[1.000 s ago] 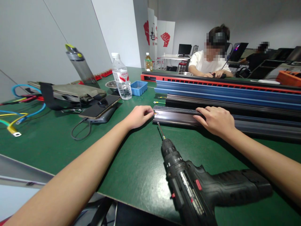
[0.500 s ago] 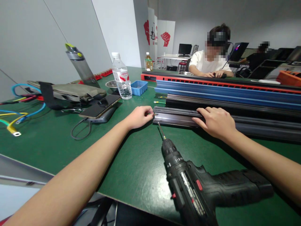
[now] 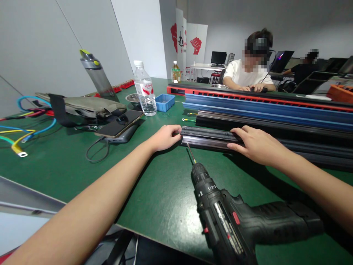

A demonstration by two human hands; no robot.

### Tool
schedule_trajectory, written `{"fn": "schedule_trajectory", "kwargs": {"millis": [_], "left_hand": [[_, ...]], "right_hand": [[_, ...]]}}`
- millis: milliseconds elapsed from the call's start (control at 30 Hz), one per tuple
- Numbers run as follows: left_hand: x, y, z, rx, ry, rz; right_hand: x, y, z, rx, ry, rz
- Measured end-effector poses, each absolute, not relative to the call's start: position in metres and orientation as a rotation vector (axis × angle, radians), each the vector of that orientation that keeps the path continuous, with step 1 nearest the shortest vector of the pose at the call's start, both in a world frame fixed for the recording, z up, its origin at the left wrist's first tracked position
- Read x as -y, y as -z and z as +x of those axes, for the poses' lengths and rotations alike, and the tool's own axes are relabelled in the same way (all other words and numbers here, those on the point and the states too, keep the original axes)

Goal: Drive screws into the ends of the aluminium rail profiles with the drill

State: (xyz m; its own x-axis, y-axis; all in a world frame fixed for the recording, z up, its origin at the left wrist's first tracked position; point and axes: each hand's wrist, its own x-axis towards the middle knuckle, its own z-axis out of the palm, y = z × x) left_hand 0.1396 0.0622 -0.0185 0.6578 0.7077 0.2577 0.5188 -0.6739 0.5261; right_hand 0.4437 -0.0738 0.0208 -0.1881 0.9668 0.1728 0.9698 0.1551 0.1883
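Note:
A long black profile rail lies crosswise in front of me on the green table. My left hand is closed at its left end, with thumb and fingers pinching the tip. Farther right, my right hand grips the same rail, fingers over the top and thumb on the near side. The rail's upper part is tilted towards me above a shiny lower strip. A black cordless drill lies nearest me on its side, its long bit pointing at the rail's left end.
Behind the rail lie another dark profile, a blue profile and a red-and-black strip. A water bottle, blue tray, phone, grey bag and cables stand or lie left. A person sits opposite.
The black rail has rolled slightly between my hands, so more of its ribbed top faces me. My right hand has shifted a little to the right. The view has moved slightly.

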Motion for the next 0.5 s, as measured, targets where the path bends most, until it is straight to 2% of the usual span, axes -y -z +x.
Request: {"fn": "schedule_trajectory", "kwargs": {"millis": [233, 300, 367, 500], "left_hand": [[-0.063, 0.020, 0.139, -0.949, -0.643, 2.464], [-0.063, 0.020, 0.140, -0.967, -0.640, 2.457], [-0.063, 0.020, 0.140, -0.975, -0.634, 2.449], [-0.063, 0.019, 0.140, -0.970, -0.631, 2.438]], "right_hand": [[0.155, -0.073, 0.434, 2.790, -0.255, -1.389], [0.186, -0.065, 0.423, 2.868, -0.171, -1.316], [0.206, -0.049, 0.409, 2.885, 0.062, -1.253], [0.212, -0.029, 0.385, 2.864, 0.377, -1.402]]}}
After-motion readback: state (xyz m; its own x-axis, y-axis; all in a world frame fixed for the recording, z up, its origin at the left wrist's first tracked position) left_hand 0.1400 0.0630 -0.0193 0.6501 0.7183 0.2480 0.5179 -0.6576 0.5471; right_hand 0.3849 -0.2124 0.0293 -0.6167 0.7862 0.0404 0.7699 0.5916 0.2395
